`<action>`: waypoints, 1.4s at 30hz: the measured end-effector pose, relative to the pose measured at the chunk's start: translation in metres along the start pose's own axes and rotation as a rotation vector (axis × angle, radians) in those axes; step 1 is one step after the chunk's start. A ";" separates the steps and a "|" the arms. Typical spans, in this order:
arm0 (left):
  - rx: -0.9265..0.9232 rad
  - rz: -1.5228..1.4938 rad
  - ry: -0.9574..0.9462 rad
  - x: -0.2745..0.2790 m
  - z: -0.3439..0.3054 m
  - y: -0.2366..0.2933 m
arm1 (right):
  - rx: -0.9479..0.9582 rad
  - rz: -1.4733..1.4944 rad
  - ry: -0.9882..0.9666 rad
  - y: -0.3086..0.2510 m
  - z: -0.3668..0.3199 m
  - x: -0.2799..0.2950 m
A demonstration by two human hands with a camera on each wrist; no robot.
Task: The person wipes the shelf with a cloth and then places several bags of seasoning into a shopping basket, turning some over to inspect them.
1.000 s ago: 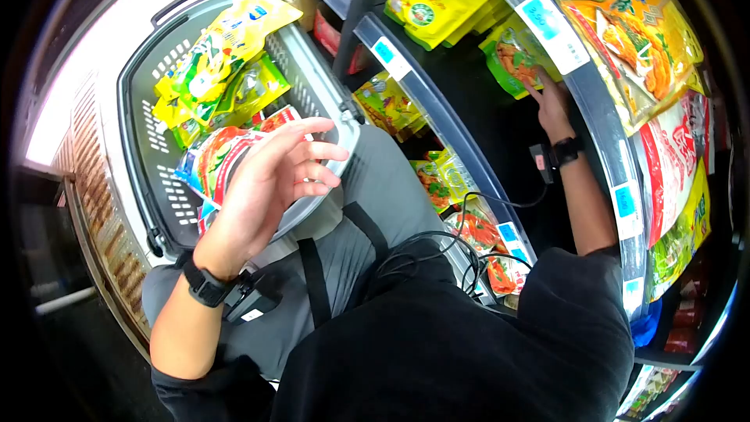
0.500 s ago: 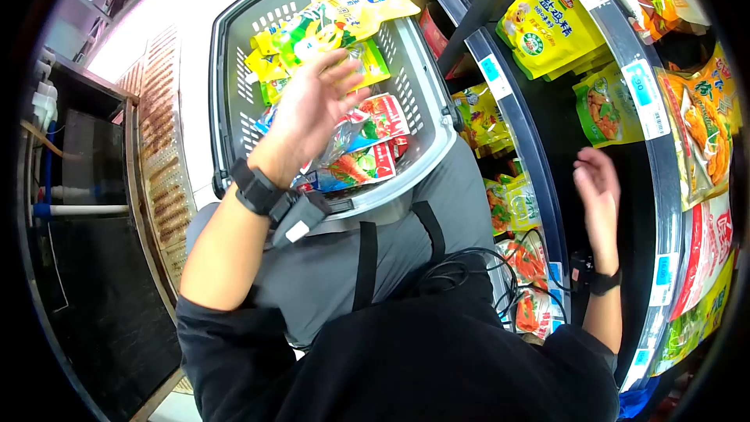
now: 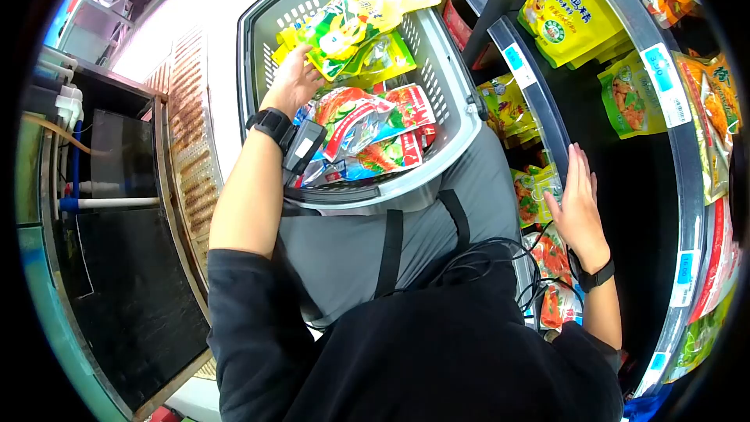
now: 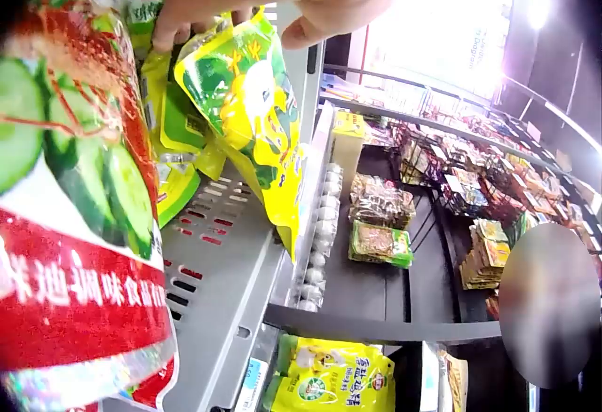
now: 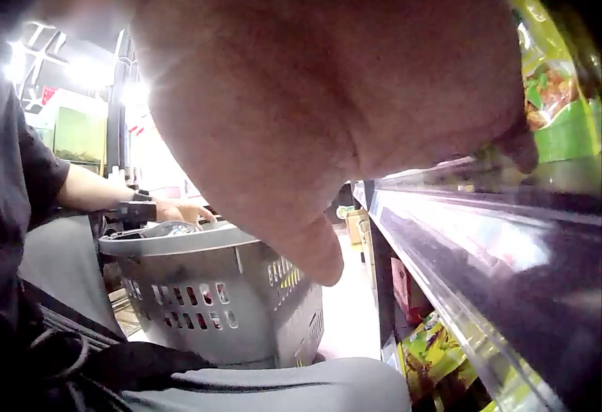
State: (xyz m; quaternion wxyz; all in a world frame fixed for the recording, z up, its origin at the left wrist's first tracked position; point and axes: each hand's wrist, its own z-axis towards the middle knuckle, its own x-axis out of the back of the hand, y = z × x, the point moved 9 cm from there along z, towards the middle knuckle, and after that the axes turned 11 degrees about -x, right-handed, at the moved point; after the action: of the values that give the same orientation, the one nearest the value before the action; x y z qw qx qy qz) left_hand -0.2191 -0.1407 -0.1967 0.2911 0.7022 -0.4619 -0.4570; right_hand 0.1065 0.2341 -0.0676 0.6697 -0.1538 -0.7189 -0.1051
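My left hand (image 3: 293,82) is inside the grey basket (image 3: 461,148), its fingers reaching the near edge of the yellow-green seasoning pouch (image 3: 344,27). In the left wrist view, the fingers bend down by the top of that pouch (image 4: 249,102), with the thumb apart from it. Red-and-white food packets (image 3: 379,121) printed with vegetables lie in the nearer half of the basket. My right hand (image 3: 580,207) rests along the front rail of the lower shelf (image 3: 539,101), fingers straight and nothing held.
Yellow pouches (image 3: 566,16) and a green pouch (image 3: 633,98) stand on the dark shelf to the right, behind price tags (image 3: 664,82). Black cables (image 3: 500,266) run over the lap. A rusty slatted panel (image 3: 195,141) and dark tanks (image 3: 117,281) are at the left.
My right hand has left the green pouch, which stays on the shelf, and moved to the lower rail. My left hand has moved forward onto the yellow pouches. The view has swung left.
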 end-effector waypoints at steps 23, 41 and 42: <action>-0.769 0.197 -0.023 0.006 -0.069 0.133 | 0.044 -0.233 0.211 -0.007 0.003 -0.006; -0.907 0.602 -0.212 -0.103 -0.155 0.102 | 0.040 -0.204 0.242 -0.003 0.004 -0.006; -1.120 0.831 -0.310 -0.129 -0.175 0.098 | 0.037 -0.202 0.238 -0.004 0.003 -0.005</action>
State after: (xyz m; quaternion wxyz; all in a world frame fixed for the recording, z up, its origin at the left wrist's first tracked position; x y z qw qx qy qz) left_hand -0.1170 -0.0649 0.0047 0.6889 0.1404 -0.4233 -0.5714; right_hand 0.1023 0.2316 -0.0730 0.7389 -0.0546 -0.6480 -0.1763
